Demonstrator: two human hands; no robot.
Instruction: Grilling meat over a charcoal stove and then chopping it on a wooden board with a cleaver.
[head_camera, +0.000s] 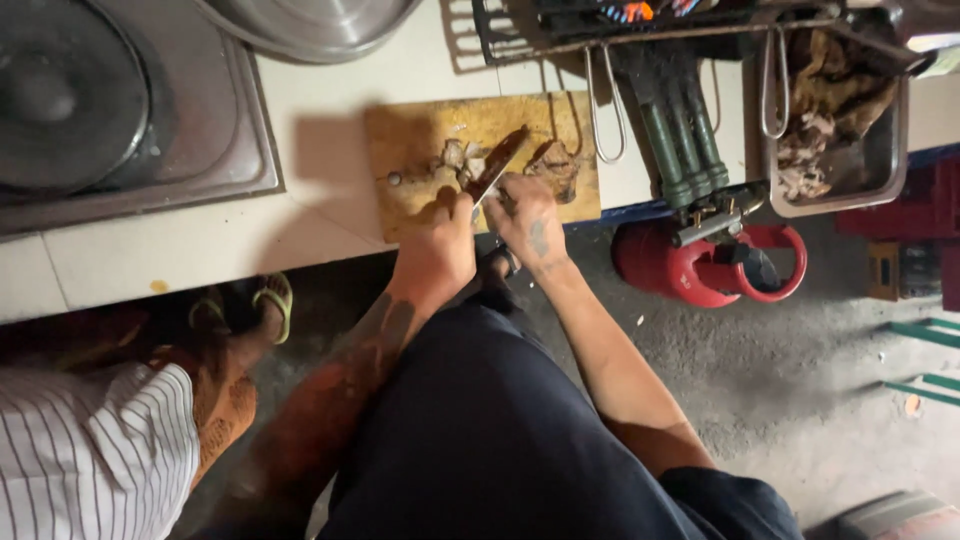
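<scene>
The left hand (437, 243) is closed round the handle of a knife (497, 163), whose blade slants up and to the right across a wooden board (410, 140). The right hand (528, 215) sits just beside it, fingers bent down and pressing on a dark piece of meat (553, 168) at the board's right part; the blade lies between that piece and a small heap of paler cut pieces (460, 157) near the board's middle. The board rests on a pale tiled counter (330, 100), its near edge at the counter's edge.

To the left on the counter is a steel stove (130, 110) with a round dark burner. A big metal bowl (310, 25) shows at the top edge. To the right of the board, wire hooks hang from a dark rack (520, 30), and green tubes run down from it. Further right a metal tray (885, 160) holds brownish scraps. Under the counter edge, on the grey floor (780, 380), lies a red gas cylinder (680, 265).

At lower left another person stands close by: a striped sleeve (90, 450), patterned cloth, and a foot in a green sandal (270, 300), well apart from the board
</scene>
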